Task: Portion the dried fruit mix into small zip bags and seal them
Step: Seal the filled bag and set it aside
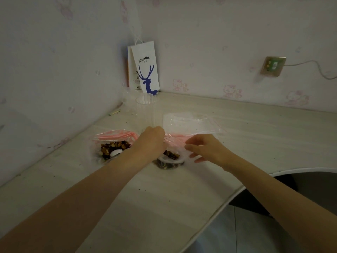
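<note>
Pale desk (164, 189), both arms outstretched, left hand (151, 141) and right hand (204, 147) pinching zip bag (177, 141) top

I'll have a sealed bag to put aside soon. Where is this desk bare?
Bare desk lies right of the empty bags, up to the wall, and in front of the tub between the forearms, toward the curved edge. Crowded: the row from filled bag to tub, and the corner with cup and paper bag.
</note>
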